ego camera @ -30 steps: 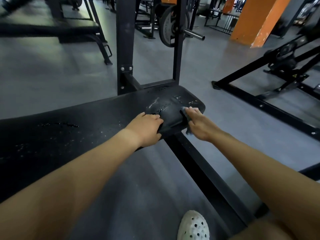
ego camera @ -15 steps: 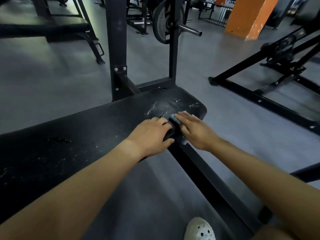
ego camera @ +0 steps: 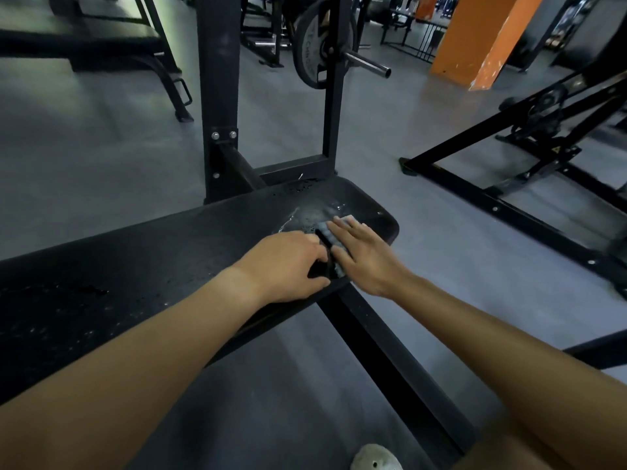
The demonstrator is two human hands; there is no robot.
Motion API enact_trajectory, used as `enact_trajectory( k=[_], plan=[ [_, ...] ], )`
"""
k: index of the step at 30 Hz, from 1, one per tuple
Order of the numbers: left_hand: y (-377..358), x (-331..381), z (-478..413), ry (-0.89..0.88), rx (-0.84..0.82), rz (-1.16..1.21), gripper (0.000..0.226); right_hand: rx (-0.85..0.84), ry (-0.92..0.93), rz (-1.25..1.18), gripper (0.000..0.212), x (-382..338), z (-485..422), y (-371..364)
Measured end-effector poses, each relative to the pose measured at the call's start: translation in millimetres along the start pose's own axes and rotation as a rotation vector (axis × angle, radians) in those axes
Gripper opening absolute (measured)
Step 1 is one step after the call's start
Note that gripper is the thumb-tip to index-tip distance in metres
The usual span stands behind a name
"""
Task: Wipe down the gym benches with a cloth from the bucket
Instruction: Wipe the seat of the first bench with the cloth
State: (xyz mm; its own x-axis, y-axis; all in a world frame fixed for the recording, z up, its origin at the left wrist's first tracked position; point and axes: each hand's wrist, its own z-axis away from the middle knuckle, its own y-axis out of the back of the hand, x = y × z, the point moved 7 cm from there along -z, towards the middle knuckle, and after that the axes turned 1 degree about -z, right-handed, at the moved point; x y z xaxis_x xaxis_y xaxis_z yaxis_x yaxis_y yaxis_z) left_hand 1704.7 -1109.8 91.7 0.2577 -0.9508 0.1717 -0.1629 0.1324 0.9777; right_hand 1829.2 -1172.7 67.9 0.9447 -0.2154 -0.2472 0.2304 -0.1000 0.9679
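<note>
The right hand (ego camera: 368,261) lies flat with straight fingers, pressing a pale grey-blue cloth (ego camera: 328,236) onto the black bench (ego camera: 163,256). The cloth sits near the bench's far, rounded end. One ribbed edge shows to the left of the fingers and a corner pokes out past the fingertips.

The left hand (ego camera: 288,266) rests on the bench just beside the cloth. Its fingers are loosely bent with the tips at the cloth's edge, its thumb lies along the near rim, and it grips nothing.

A wet patch (ego camera: 303,217) glistens on the bench just beyond the cloth, and fine droplets speckle the rest of the surface.

Behind the bench stands a black upright post (ego camera: 217,79) with two bolts. A weight plate (ego camera: 307,45) hangs on a steel peg (ego camera: 368,65); its raised lettering seems to begin "TECH", and the rest is too dim to read. An orange pillar (ego camera: 485,39) rises at the back right. A white perforated shoe (ego camera: 375,458) shows at the bottom edge.
</note>
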Motion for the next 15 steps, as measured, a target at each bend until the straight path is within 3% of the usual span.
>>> enact_trajectory(
  k=[2,5,8,15],
  plan=[
    [-2,-3,1,-0.001,-0.01,0.01,0.045,0.043,-0.043,-0.006,0.05,25,-8,7],
    [-5,-2,3,-0.003,-0.008,0.007,0.046,0.148,-0.258,-0.071,0.046,72,-15,24],
    [-6,-1,5,-0.012,0.003,0.013,0.047,0.134,-0.342,-0.051,0.047,74,-16,19],
    [-4,-3,1,-0.02,0.03,0.005,0.05,-0.007,0.065,-0.05,0.051,2,5,-4]
  ],
)
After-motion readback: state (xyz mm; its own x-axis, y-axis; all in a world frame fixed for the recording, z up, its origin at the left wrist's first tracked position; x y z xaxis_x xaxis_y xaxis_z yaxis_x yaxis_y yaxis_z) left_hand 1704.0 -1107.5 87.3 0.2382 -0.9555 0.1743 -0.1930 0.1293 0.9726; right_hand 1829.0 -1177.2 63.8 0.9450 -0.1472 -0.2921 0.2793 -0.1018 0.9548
